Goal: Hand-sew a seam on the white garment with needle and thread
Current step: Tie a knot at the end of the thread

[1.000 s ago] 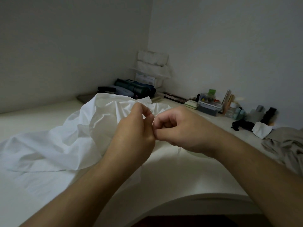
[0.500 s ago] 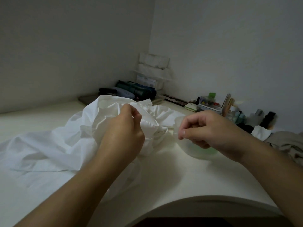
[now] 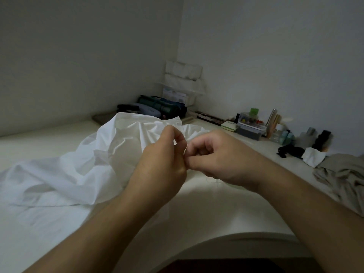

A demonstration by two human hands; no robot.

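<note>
Pale surface (image 3: pixel 197 209): fills the lower frame, rounded near edge at bottom centre.
White garment (image 3: pixel 82 164): crumpled heap, centre left, spreading to the left edge.
Left hand (image 3: pixel 163 160): centre frame, fingers curled, pinching a fold of the garment.
Right hand (image 3: pixel 214 154): just right of centre, fingers curled, thumb and forefinger pinched together, touching the left hand's fingertips; needle too small to tell.
Thin dark thread (image 3: pixel 213 179): faint strand below the right hand.
Clear lidded box (image 3: pixel 250 127): right of centre, by the wall.
Beige cloth (image 3: pixel 342 174): right edge.
Dark green roll (image 3: pixel 161 106): back corner.
</note>
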